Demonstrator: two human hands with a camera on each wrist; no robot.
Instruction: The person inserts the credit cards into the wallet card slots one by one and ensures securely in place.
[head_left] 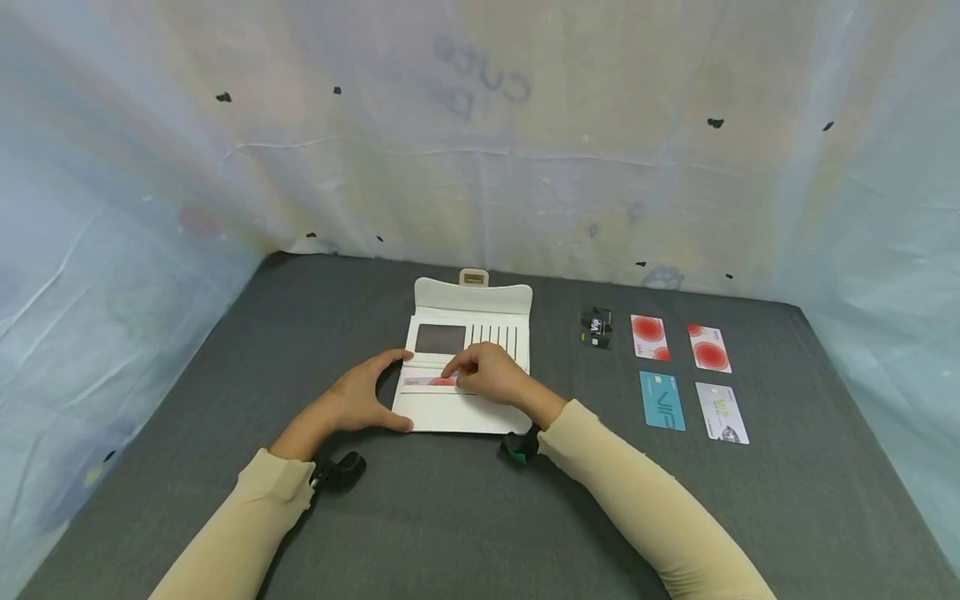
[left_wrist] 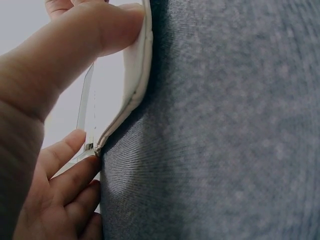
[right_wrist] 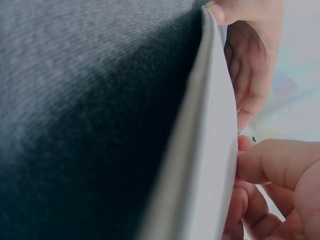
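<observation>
A white wallet [head_left: 442,414] lies unfolded in the head view, its flap at the far side. On its upper half are a dark window [head_left: 440,339] and several narrow card slots. A card [head_left: 420,382] with a red pattern shows as a strip above the pocket edge of the near half. My right hand [head_left: 491,372] pinches this card at its right part, hiding that end. With the thumb at the near left corner and the fingers at the fold, my left hand [head_left: 362,396] holds the wallet's left side. The left wrist view shows the thumb on the wallet's rim [left_wrist: 135,90].
To the right lie a black VIP card [head_left: 597,327], two red-and-white cards [head_left: 648,337], a blue VIP card [head_left: 662,401] and a silver VIP card [head_left: 722,412]. Dark grey cloth [head_left: 420,525] covers the table. A pale curtain [head_left: 480,192] hangs behind and at both sides.
</observation>
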